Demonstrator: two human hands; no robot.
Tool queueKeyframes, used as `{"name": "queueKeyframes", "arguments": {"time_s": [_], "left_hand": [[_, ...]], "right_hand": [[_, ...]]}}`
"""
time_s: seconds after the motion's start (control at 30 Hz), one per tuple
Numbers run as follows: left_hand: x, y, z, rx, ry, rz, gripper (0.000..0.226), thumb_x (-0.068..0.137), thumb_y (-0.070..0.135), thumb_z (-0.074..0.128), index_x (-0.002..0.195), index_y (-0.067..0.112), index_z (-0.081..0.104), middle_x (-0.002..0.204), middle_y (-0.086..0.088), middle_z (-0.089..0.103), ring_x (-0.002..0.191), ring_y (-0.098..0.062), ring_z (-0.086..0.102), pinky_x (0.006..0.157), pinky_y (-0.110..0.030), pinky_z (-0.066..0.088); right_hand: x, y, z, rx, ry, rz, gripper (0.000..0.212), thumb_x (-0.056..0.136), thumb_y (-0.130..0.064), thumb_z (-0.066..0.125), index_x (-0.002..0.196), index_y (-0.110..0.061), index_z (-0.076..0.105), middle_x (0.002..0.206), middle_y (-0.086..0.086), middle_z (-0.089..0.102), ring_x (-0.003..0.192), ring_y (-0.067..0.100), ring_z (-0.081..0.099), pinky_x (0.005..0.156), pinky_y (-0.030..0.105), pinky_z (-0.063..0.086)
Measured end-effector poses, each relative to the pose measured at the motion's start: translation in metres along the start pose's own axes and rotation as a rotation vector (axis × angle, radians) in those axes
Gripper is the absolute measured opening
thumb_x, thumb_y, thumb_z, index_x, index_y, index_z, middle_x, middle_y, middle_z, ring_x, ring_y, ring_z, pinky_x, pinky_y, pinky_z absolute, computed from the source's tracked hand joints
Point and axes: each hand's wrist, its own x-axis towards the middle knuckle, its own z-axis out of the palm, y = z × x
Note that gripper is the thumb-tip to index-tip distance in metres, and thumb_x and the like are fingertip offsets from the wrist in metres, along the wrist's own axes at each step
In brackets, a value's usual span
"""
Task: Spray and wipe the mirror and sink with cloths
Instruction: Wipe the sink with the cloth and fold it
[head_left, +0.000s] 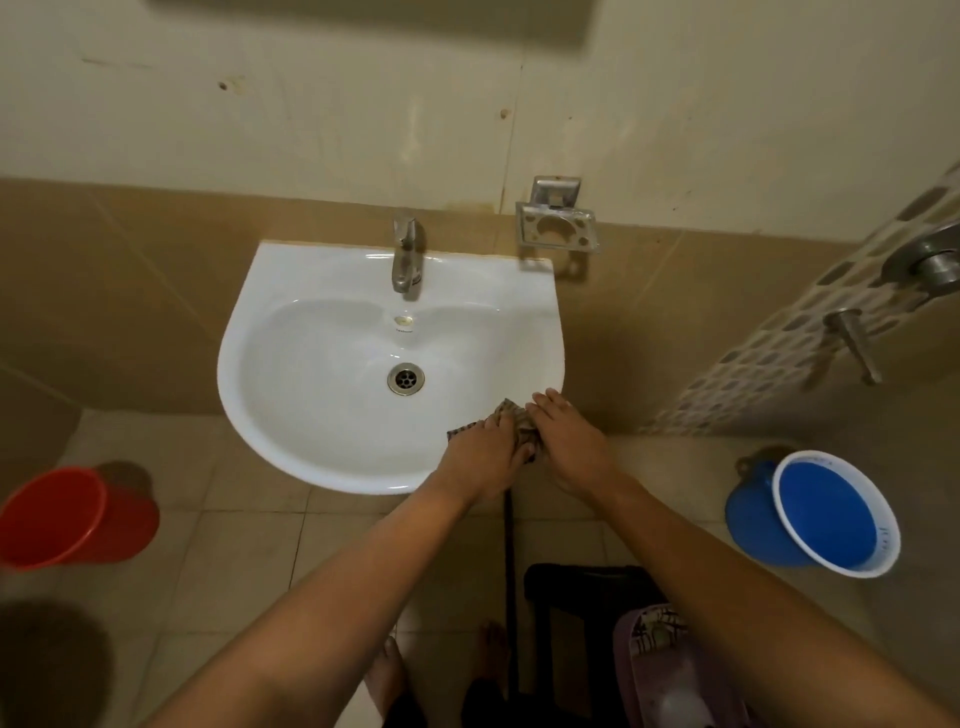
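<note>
A white wall-hung sink (291, 431) fills the middle of the view, with a steel tap (407, 257) at its back and a drain (405, 378) in the bowl. A brown checked cloth (511, 415) lies on the sink's front right rim. My left hand (483, 449) presses on the cloth from the left. My right hand (569, 441) lies flat on it from the right. The two hands touch over the cloth. The bottom edge of the mirror (363, 21) shows at the top of the view. No spray bottle is in sight.
A steel soap dish (558, 226) hangs on the wall right of the tap. A red bucket (67, 517) stands on the tiled floor at the left, a blue bucket (821, 519) at the right. A dark stool (582, 587) with a pink tub (670, 670) stands near my bare feet. Shower fittings (930, 262) jut from the right wall.
</note>
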Motion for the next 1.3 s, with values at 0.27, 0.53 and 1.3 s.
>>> {"name": "queueKeyframes", "arguments": {"time_s": [0.27, 0.53, 1.3], "left_hand": [[-0.049, -0.033, 0.001, 0.199, 0.166, 0.033, 0.063, 0.095, 0.056, 0.030, 0.138, 0.012, 0.044, 0.112, -0.007, 0.066, 0.097, -0.025, 0.064, 0.078, -0.037, 0.050], [-0.097, -0.104, -0.013, 0.282, 0.232, 0.135, 0.062, 0.090, 0.059, 0.037, 0.130, 0.014, 0.053, 0.098, -0.004, 0.066, 0.088, -0.025, 0.062, 0.082, -0.037, 0.048], [-0.089, -0.297, -0.112, 0.427, 0.040, 0.380, 0.041, 0.089, 0.054, 0.037, 0.091, 0.020, 0.060, 0.088, 0.003, 0.064, 0.087, -0.019, 0.055, 0.098, -0.040, 0.038]], "right_hand": [[0.011, -0.001, 0.007, -0.032, 0.034, -0.121, 0.043, 0.094, -0.003, 0.048, 0.136, 0.001, 0.049, 0.146, 0.019, 0.045, 0.143, 0.033, 0.031, 0.117, 0.042, 0.023], [0.013, -0.035, 0.025, -0.097, 0.069, -0.174, 0.043, 0.101, -0.028, 0.034, 0.117, -0.004, 0.066, 0.125, 0.014, 0.064, 0.126, 0.030, 0.052, 0.108, 0.045, 0.037], [0.019, -0.139, 0.062, -0.093, 0.112, 0.055, 0.059, 0.101, -0.042, 0.008, 0.076, -0.024, 0.058, 0.071, -0.009, 0.058, 0.068, 0.013, 0.051, 0.080, 0.031, 0.044]]}}
